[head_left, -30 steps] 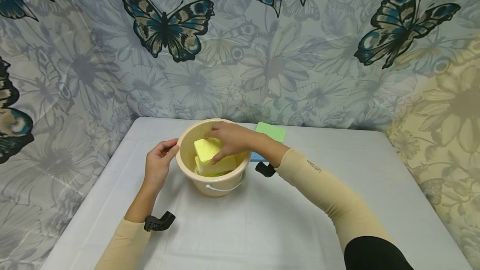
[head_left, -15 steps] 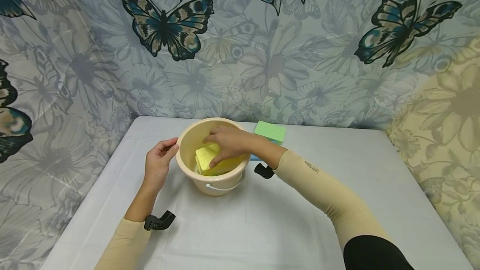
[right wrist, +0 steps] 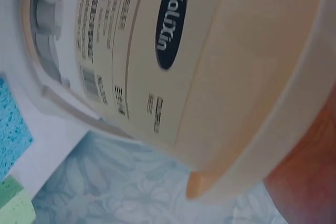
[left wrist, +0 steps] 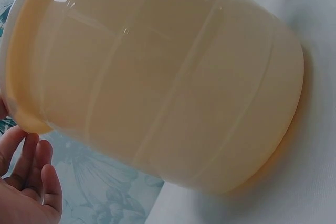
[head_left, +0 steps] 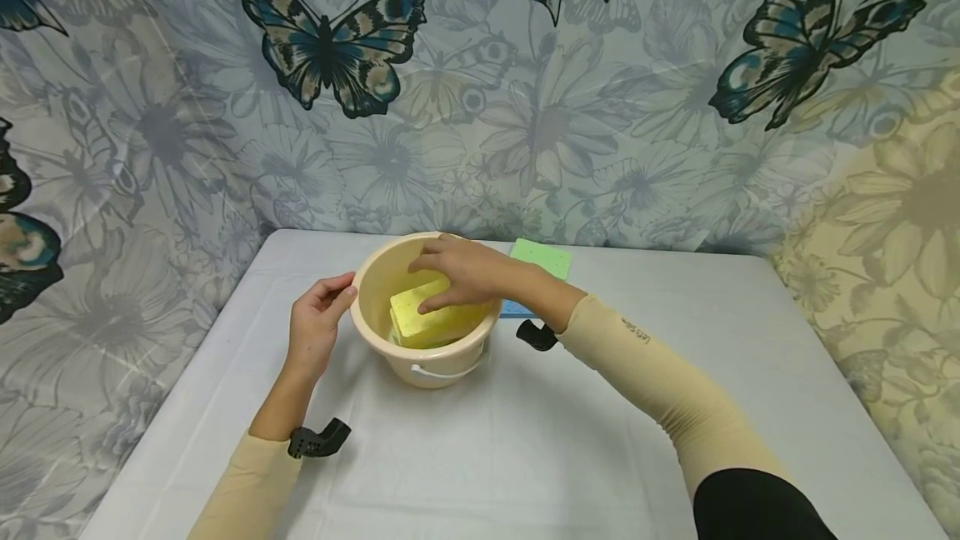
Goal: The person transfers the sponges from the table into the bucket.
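Note:
A cream plastic bucket with a white handle stands on the table in the head view. My left hand pinches its rim on the left side between thumb and fingers; in the left wrist view the fingers are at the rim beside the bucket wall. Inside the bucket lies a yellow sponge, on top of other sponge pieces mostly hidden under it. Over the bucket's mouth my right hand reaches in from the right, fingers spread, thumb overlapping the yellow sponge.
Behind my right forearm, a green sponge and a blue sponge lie on the white-covered table. A butterfly-print cloth rises along the table's back edge. The bucket's printed label faces the right wrist camera.
My right hand lowered the yellow sponge into the bucket, then rose slightly off it with fingers spread. The left hand stays at the rim.

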Motion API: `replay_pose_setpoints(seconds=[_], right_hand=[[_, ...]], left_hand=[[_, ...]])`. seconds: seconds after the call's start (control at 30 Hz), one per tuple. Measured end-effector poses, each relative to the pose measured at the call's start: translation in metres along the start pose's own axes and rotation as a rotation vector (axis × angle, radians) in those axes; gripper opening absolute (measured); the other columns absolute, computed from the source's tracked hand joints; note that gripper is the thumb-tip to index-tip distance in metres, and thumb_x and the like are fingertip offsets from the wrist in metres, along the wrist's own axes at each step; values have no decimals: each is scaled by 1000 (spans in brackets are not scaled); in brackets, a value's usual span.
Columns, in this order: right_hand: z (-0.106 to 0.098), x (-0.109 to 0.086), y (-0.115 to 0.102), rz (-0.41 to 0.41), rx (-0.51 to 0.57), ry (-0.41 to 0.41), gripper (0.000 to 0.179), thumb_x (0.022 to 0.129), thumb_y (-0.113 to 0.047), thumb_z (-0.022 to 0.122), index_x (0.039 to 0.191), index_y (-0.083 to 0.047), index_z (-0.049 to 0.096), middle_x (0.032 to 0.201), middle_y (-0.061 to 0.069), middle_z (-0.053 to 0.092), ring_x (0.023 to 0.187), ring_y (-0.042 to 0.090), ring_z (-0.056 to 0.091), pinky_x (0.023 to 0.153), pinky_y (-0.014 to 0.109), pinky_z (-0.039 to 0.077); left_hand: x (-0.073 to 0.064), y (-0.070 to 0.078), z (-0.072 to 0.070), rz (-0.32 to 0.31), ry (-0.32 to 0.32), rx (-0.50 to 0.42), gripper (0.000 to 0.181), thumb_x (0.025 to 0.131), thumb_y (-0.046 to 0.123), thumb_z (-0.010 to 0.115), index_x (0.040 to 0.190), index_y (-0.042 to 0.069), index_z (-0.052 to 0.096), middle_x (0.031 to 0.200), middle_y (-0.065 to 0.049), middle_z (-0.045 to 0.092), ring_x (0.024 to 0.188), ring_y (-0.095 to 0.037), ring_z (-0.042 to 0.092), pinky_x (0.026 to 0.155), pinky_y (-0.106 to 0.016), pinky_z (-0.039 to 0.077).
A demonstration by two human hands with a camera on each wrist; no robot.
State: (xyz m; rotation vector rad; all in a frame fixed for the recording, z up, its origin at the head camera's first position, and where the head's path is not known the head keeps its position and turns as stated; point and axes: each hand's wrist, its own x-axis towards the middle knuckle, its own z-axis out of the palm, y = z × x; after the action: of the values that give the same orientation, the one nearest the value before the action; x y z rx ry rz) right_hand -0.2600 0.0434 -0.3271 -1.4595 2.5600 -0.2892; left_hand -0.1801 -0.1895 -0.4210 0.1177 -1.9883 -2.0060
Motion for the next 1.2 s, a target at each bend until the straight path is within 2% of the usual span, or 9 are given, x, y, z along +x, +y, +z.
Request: replay_pose_setpoints(seconds=[0.27, 0.53, 0.8, 1.0, 1.2], right_hand=[[-9, -9, 6, -47, 10, 86, 51, 90, -45, 67, 128, -11, 62, 127, 5, 60, 119, 23, 52, 101, 38, 48], [-22, -17, 14, -43, 45, 149, 47, 90, -38, 70, 125, -8, 64, 122, 9, 62, 115, 24, 53, 99, 39, 48], [-35, -25, 31, 18, 117, 208, 43, 91, -36, 69, 123, -7, 65, 122, 11, 63, 117, 27, 56, 101, 44, 48], [-37, -31, 52, 87, 223, 244, 41, 90, -34, 69, 122, -9, 66, 123, 9, 63, 118, 27, 56, 100, 46, 49], [-34, -38, 73, 150, 259, 280, 41, 91, -31, 68, 123, -5, 64, 120, 12, 62, 115, 29, 56, 100, 48, 49]], left_hand=[[0, 1, 0, -13, -2, 0, 33, 93, 7, 64, 121, -10, 59, 99, 17, 67, 97, -5, 63, 85, -12, 52], [1, 1, 0, -16, -1, -4, 32, 93, 4, 62, 121, -11, 59, 98, 17, 67, 96, -3, 63, 85, -11, 52], [0, 0, -1, -12, -2, 9, 35, 93, 10, 66, 121, -10, 60, 98, 17, 67, 96, -5, 62, 84, -11, 52], [1, 0, -1, -6, 0, 13, 34, 93, 9, 65, 121, -10, 60, 97, 18, 67, 93, -3, 61, 83, -11, 52], [1, -1, 0, -8, 3, 2, 34, 93, 8, 64, 121, -11, 59, 97, 18, 67, 93, -3, 61, 83, -11, 52]])
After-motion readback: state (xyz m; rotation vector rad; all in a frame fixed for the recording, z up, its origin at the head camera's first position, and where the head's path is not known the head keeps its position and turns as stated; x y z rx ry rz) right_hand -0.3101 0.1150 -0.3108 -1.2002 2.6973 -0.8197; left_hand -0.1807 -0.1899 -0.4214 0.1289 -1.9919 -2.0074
